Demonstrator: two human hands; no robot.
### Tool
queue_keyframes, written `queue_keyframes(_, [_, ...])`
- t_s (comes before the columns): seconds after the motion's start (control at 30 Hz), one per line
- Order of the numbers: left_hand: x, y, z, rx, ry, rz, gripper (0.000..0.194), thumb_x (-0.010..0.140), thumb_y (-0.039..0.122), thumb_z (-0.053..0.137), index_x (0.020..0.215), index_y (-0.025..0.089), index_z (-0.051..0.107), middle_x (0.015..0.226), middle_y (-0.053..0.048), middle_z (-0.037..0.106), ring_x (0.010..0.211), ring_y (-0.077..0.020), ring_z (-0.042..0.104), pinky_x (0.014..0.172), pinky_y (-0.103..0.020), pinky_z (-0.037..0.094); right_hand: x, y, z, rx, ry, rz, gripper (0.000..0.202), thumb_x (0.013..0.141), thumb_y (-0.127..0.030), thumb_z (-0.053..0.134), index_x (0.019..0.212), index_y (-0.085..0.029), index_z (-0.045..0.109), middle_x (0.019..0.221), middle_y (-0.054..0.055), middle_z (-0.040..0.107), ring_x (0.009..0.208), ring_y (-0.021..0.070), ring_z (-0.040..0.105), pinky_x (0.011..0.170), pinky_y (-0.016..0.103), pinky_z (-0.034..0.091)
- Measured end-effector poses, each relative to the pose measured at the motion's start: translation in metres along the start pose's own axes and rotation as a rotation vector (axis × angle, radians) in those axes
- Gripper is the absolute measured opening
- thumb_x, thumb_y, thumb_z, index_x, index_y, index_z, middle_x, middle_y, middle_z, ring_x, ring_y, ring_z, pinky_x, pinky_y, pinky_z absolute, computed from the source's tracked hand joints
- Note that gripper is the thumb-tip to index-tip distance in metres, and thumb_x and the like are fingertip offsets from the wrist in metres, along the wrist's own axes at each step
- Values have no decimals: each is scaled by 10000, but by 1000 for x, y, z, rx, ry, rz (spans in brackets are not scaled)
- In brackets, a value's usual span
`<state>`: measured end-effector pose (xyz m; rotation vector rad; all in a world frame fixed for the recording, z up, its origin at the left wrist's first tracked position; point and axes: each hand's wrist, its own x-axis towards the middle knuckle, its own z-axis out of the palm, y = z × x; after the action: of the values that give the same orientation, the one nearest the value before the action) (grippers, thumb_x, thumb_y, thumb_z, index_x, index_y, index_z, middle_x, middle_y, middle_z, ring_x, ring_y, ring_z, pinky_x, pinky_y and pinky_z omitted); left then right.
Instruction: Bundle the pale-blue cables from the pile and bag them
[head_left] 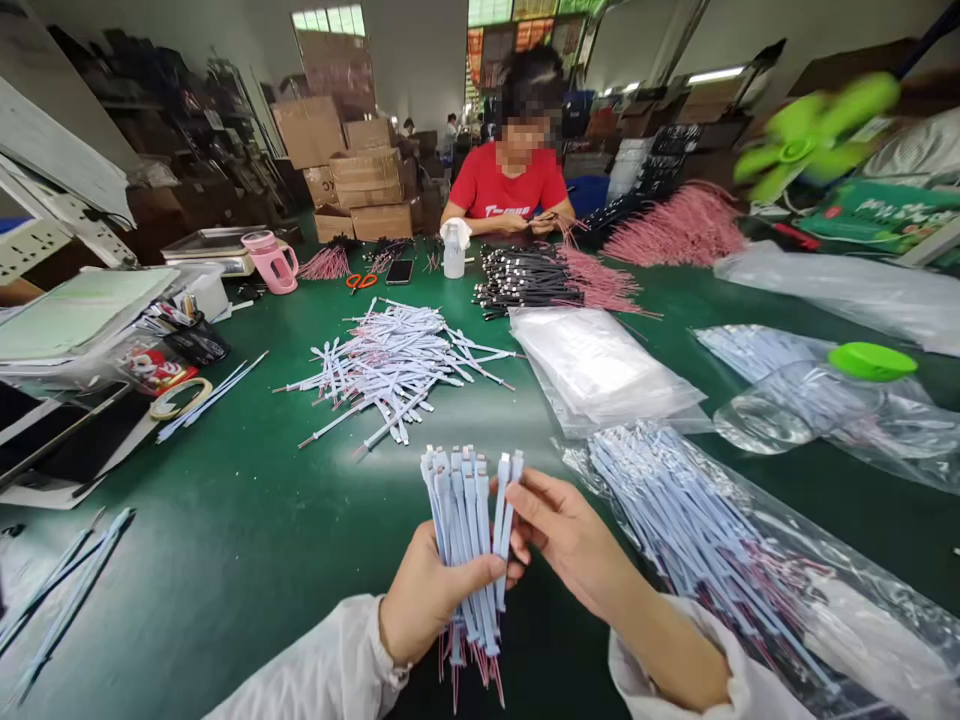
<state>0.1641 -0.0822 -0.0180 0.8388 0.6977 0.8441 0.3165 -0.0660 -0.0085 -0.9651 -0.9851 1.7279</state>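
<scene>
A bundle of light-blue cables (461, 540) stands upright in front of me, white-and-metal connectors at the top and thin pink wires hanging below. My left hand (439, 585) is wrapped round its lower half, thumb across the front. With thumb and fingers, my right hand (570, 530) pinches two cables (504, 510) near their connectors, at the bundle's right side. Beyond lies a loose heap of the same cables (397, 360). To the right, more cables fill a clear plastic bag (690, 530).
Flat plastic bags (600, 365) lie beyond my right hand, with a green-lidded clear jar (810, 395) further right. Black cables (525, 280) are stacked before a co-worker in a red shirt (510, 185). Tape (180, 398) and a pink cup (271, 262) stand left; a green fan (806, 145) is right.
</scene>
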Motion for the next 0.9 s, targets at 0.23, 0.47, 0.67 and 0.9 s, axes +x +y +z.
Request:
queue_keyframes(0.23, [3, -6, -5, -51, 40, -117, 330, 646, 299, 759, 876, 92, 643, 868, -104, 634, 691, -163, 616, 643, -260, 503, 3, 2, -8, 10, -47, 90, 259, 739, -362, 679, 717, -167, 510, 601, -30, 489, 495, 73, 447, 487, 215, 383])
queue_keyframes(0.47, [5, -9, -10, 62, 230, -204, 417, 621, 379, 765, 902, 102, 631, 784, -67, 642, 665, -159, 608, 633, -281, 523, 9, 10, -9, -224, 110, 17, 320, 734, -453, 645, 675, -176, 494, 533, -35, 469, 462, 88, 416, 486, 240, 341])
queue_keyframes(0.67, [8, -9, -14, 67, 254, -209, 467, 631, 364, 761, 987, 96, 620, 724, -46, 635, 588, -134, 595, 559, -244, 507, 9, 9, -9, -256, 136, -11, 262, 743, -417, 642, 770, -171, 558, 644, -18, 499, 537, 97, 420, 565, 260, 358])
queue_keyframes(0.9, [8, -8, -16, -58, 266, -181, 394, 584, 285, 804, 873, 100, 610, 742, -56, 643, 697, -176, 638, 666, -292, 540, 10, 15, -11, 119, 85, 84, 233, 797, -435, 585, 817, -210, 529, 666, -22, 497, 568, 97, 440, 562, 247, 394])
